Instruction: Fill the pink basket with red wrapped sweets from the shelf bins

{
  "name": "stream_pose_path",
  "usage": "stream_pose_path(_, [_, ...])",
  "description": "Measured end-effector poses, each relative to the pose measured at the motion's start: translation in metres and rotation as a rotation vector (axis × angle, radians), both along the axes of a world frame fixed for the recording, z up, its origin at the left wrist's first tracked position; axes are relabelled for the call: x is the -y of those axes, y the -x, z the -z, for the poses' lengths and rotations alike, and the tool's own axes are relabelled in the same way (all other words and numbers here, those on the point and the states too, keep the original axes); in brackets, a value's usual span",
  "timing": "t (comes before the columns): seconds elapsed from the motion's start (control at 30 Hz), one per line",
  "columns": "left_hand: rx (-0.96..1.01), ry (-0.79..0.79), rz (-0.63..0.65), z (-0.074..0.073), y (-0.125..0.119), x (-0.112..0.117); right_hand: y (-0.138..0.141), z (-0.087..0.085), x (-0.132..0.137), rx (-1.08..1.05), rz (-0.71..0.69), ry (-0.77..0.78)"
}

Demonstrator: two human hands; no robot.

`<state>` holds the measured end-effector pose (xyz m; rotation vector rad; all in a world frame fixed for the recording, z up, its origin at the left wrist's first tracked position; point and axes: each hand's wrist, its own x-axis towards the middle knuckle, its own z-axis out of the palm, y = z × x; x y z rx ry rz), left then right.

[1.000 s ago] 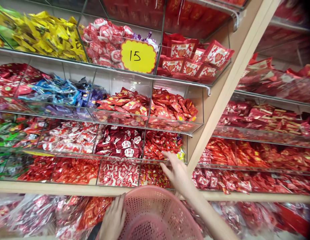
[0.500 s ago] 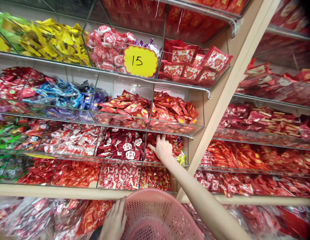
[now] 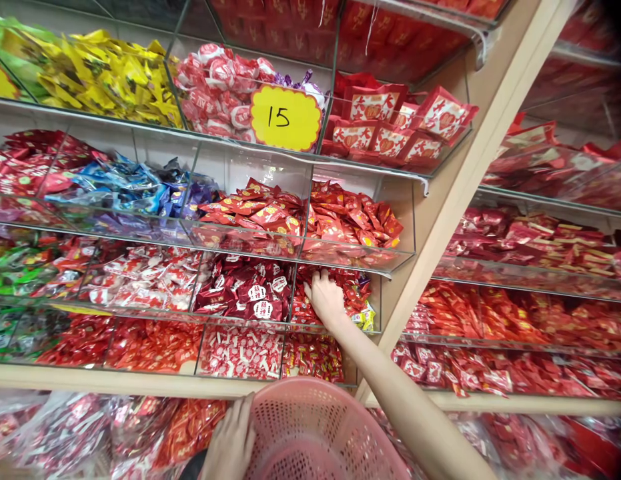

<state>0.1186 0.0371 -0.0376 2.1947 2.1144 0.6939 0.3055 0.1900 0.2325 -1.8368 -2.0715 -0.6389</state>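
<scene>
- While the left hand (image 3: 233,443) sits at about seven o'clock in the view, its fingers are curled over the rim of the pink basket (image 3: 320,437), gripping it from the basket's nine o'clock side. Held at that one edge only, the basket could tip toward three o'clock if weight lands on its far side.
- The basket lies at six o'clock, below the shelves, and the right forearm passes over its rim at about one o'clock. A quick pull of that arm could knock the rim and jolt the basket out of the left hand's hold.
- Dark-red packets (image 3: 250,293) fill the compartment at the right hand's nine o'clock, with only a thin clear divider (image 3: 291,293) between. A wide sweep could drag sweets across it and mix the two kinds.
- The right hand (image 3: 326,298), just right of centre, is palm down in the compartment of small red candies (image 3: 357,293). Its fingertips are buried among the wrappers, so I cannot tell whether they have closed on any. The upper tray (image 3: 350,257) overhangs at twelve o'clock, and the knuckles could catch it as the hand lifts.
- The candies are heaped up to the low clear front at the hand's five o'clock. The wrappers look slippery, so a loose handful could shed pieces over that front, wide of the basket.
</scene>
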Motion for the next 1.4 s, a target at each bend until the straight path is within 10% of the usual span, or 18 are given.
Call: stream_pose_path(1.4, [0.006,-0.017,0.016,-0.007,-0.001,0.002,0.004,0.007,-0.003,-0.054,-0.117,0.021])
